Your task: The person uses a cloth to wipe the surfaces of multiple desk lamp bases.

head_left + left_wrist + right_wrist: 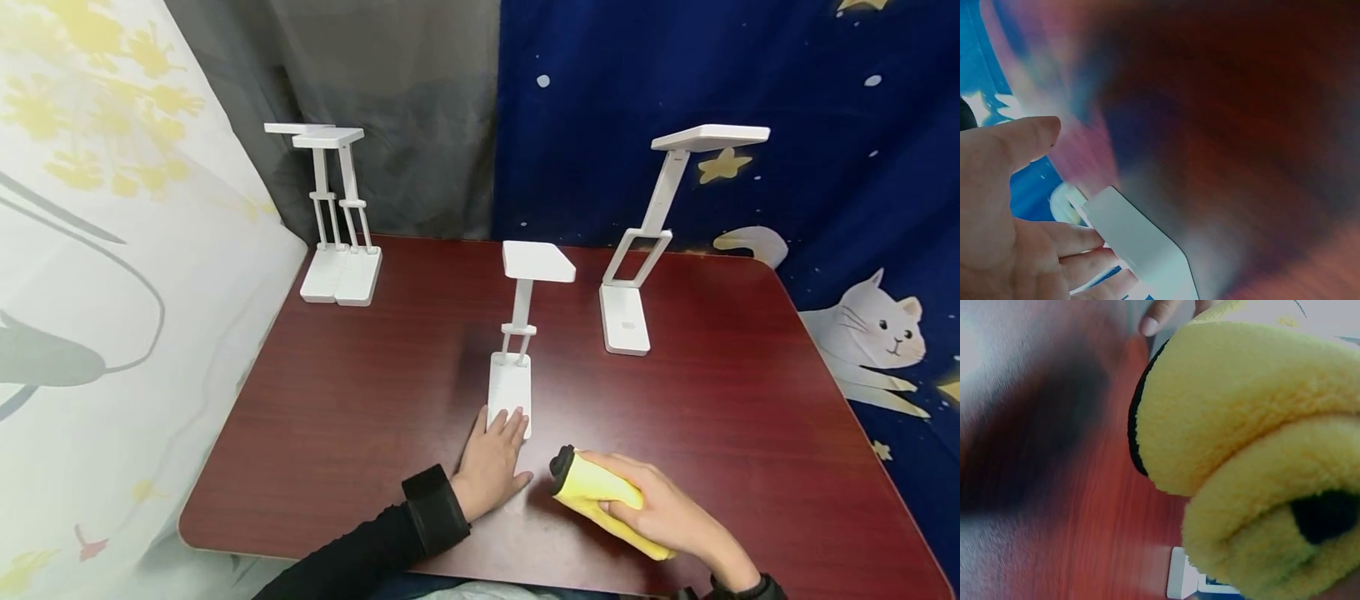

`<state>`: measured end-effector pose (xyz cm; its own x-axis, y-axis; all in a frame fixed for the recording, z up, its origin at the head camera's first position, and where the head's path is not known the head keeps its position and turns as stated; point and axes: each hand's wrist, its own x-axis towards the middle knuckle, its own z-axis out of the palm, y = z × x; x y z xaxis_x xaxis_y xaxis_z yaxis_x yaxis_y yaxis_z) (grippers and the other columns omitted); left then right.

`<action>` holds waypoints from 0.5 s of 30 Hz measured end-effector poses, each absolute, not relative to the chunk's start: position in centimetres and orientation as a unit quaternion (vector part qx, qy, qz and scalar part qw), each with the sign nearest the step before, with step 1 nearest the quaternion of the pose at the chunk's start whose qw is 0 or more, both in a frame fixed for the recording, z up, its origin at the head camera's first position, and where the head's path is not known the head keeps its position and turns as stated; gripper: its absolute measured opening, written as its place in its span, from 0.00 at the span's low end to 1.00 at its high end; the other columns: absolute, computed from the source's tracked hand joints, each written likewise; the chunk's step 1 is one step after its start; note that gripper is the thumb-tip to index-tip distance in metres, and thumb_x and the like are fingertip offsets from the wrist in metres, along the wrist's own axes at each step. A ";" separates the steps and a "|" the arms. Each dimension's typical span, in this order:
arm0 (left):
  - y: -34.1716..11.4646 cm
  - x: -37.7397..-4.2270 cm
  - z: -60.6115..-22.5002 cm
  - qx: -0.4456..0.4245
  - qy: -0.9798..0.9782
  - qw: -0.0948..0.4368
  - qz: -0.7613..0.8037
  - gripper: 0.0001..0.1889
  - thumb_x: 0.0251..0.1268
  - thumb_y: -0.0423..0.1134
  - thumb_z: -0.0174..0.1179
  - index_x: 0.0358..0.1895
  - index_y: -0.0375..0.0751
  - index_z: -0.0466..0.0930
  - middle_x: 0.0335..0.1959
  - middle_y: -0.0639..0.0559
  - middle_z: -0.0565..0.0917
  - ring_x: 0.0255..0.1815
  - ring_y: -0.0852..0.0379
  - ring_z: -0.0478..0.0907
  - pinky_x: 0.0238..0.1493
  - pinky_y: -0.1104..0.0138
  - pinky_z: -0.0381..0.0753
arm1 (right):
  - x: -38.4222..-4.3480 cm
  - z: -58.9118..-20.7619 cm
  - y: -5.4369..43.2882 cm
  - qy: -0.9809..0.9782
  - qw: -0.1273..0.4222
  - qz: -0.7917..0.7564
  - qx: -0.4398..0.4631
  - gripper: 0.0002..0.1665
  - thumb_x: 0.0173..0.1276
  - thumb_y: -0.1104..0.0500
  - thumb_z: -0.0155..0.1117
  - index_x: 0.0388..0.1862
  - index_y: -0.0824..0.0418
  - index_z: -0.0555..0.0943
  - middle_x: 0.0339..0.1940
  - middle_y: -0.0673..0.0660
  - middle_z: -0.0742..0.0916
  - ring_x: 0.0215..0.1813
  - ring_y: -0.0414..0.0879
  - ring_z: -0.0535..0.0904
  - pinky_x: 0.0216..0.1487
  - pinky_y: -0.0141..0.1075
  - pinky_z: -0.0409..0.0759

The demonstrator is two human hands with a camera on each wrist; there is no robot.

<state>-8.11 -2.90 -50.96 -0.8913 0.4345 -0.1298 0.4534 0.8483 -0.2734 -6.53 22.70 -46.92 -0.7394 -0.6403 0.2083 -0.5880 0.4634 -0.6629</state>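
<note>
In the head view my left hand (489, 467) rests its fairly straight fingertips on the front end of a white desk lamp's base (510, 383). The lamp stands upright, its flat head (536, 261) raised at the top of the arm. Seen from the left wrist, the fingers lie along the edge of a white lamp part (1138, 240), thumb spread away. To the right, my right hand (663, 504) grips a rolled yellow towel (588, 482) with dark edging, fingers over the top and thumb at the side. The fuzzy roll (1235, 387) fills much of the right wrist view.
Another white lamp (624, 321) stands unfolded at the back right of the reddish-brown table (360, 400). Two more lamps (358, 279) stand side by side at the back left corner. Curtains (390, 125) hang behind the table, and a pale printed cloth (187, 333) lines the left side.
</note>
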 end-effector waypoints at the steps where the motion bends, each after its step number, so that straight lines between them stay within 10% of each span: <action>1: -2.5 -7.8 -51.0 0.233 0.960 0.029 -0.152 0.42 0.71 0.71 0.55 0.79 0.50 0.69 0.80 0.58 0.70 0.78 0.58 0.70 0.77 0.54 0.68 | -6.7 -46.8 22.8 0.858 0.035 -0.370 -0.354 0.36 0.55 0.67 0.74 0.66 0.58 0.81 0.50 0.51 0.89 0.45 0.30 0.77 0.41 0.30 0.75; 9: -1.5 -7.0 -51.1 0.246 0.959 -0.012 -0.143 0.38 0.69 0.68 0.59 0.76 0.49 0.74 0.76 0.57 0.75 0.73 0.58 0.72 0.73 0.56 0.71 | -11.0 -45.2 21.3 0.903 0.018 -0.293 -0.313 0.33 0.59 0.63 0.72 0.67 0.57 0.83 0.52 0.54 0.89 0.46 0.42 0.83 0.40 0.40 0.80; 15: -4.4 -9.4 -49.9 0.237 0.968 0.053 0.063 0.41 0.67 0.64 0.65 0.75 0.40 0.73 0.74 0.47 0.77 0.75 0.48 0.72 0.79 0.41 0.63 | -14.3 -46.0 17.6 0.936 -0.045 -0.143 -0.319 0.35 0.57 0.62 0.70 0.68 0.51 0.82 0.51 0.59 0.87 0.44 0.55 0.86 0.29 0.48 0.82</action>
